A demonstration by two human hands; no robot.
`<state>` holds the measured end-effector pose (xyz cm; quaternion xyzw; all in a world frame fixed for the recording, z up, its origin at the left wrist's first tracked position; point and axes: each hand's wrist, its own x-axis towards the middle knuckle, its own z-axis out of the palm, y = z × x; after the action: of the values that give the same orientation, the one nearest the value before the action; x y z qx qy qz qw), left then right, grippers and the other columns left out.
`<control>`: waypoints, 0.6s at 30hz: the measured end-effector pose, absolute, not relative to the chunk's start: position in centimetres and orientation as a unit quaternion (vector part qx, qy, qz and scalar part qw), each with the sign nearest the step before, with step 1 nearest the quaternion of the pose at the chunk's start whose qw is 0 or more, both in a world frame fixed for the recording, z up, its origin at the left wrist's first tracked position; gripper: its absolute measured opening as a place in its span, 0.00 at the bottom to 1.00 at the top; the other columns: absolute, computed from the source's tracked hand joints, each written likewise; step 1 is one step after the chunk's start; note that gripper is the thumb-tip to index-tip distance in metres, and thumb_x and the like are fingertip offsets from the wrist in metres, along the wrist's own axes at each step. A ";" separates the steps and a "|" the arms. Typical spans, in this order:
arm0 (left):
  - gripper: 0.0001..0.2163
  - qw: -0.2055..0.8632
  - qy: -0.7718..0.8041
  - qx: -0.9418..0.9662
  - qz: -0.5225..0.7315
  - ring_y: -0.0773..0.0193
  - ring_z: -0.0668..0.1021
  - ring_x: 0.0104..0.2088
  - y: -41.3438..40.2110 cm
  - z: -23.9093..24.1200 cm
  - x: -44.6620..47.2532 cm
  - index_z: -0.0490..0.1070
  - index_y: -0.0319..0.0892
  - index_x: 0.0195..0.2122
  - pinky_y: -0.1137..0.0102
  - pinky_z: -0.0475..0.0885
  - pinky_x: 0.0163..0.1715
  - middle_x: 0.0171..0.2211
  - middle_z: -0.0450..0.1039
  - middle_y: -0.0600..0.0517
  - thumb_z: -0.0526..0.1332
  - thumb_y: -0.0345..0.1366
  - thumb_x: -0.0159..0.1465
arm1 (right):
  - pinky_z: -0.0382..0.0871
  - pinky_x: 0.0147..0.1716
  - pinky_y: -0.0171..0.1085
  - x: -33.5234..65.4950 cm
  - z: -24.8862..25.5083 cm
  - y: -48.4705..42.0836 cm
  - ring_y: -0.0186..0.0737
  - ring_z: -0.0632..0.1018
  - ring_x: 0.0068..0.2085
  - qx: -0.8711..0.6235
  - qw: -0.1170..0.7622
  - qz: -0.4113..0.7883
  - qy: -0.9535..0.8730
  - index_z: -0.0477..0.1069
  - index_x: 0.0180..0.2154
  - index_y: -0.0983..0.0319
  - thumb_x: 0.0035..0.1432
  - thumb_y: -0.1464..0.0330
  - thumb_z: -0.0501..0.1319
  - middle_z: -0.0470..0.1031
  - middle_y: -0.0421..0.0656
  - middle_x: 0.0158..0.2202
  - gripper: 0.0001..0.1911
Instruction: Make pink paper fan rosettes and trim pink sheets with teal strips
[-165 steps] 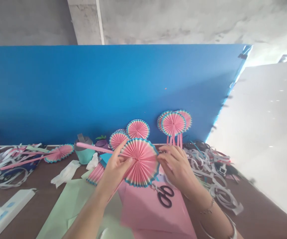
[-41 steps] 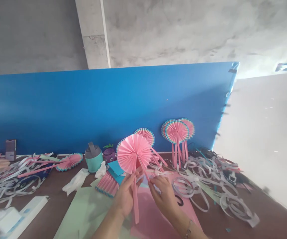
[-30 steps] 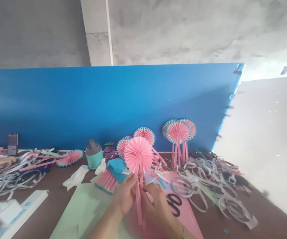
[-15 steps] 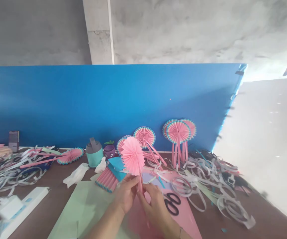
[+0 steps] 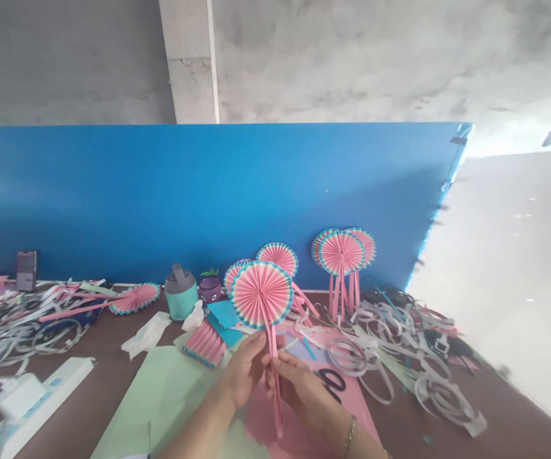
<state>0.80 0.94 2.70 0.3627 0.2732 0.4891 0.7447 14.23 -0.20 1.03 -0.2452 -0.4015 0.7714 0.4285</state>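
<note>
1. Facing blue partition [image 5: 208,197] along the back edge of brown table [image 5: 409,427], with bare tabletop toward the front right and between white power strip [image 5: 41,408] and green paper [image 5: 160,389].
2. Holding pink paper fan [image 5: 262,294], blue-rimmed, in the air over the table, nearly upright, pleated disc on top and handle [image 5: 276,389] pointing down.
3. Clamping fingers of left hand [image 5: 243,370] on the handle below the disc, and fingers of right hand [image 5: 301,386] slightly lower, both forearms angled inward from the near side.
4. Overlapping in view two similar fans [image 5: 278,257] behind.
5. Partly covering dark-handled scissors [image 5: 332,380] on pink paper [image 5: 354,411] with right hand.
6. Bordered on the right by tangled white strips [image 5: 385,338], on the left by pleated pink paper [image 5: 205,344], white tissue [image 5: 147,335] and teal bottle [image 5: 181,301].
</note>
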 end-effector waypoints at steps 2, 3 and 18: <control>0.18 0.747 0.282 0.350 0.489 0.67 0.72 0.12 1.0 2.5 0.8 0.72 0.39 0.36 0.72 0.65 0.08 0.24 0.73 0.54 0.67 0.49 0.55 | 0.63 0.29 0.32 14.3 0.6 -0.2 0.32 0.74 0.24 -0.232 0.410 0.791 -0.390 0.76 0.36 0.66 0.52 0.61 0.68 0.73 0.40 0.22 0.15; 0.17 0.745 0.286 0.335 0.502 0.68 0.73 0.14 1.0 2.4 0.8 0.72 0.39 0.35 0.73 0.65 0.08 0.26 0.74 0.54 0.68 0.48 0.54 | 0.63 0.29 0.32 14.3 0.5 -0.2 0.33 0.74 0.23 -0.230 0.399 0.799 -0.387 0.76 0.36 0.67 0.52 0.61 0.68 0.73 0.40 0.22 0.15; 0.07 0.735 0.320 0.192 0.566 0.67 0.79 0.26 1.4 2.2 0.6 0.72 0.37 0.27 0.78 0.71 0.20 0.24 0.76 0.50 0.70 0.30 0.52 | 0.62 0.28 0.31 14.7 0.6 -0.4 0.33 0.76 0.25 -0.241 0.340 0.823 -0.385 0.72 0.33 0.67 0.48 0.61 0.69 0.74 0.40 0.23 0.16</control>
<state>0.58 1.39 2.21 0.1916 0.3196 0.5663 0.7352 14.65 -0.44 0.55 -0.2413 -0.3846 0.8234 0.3404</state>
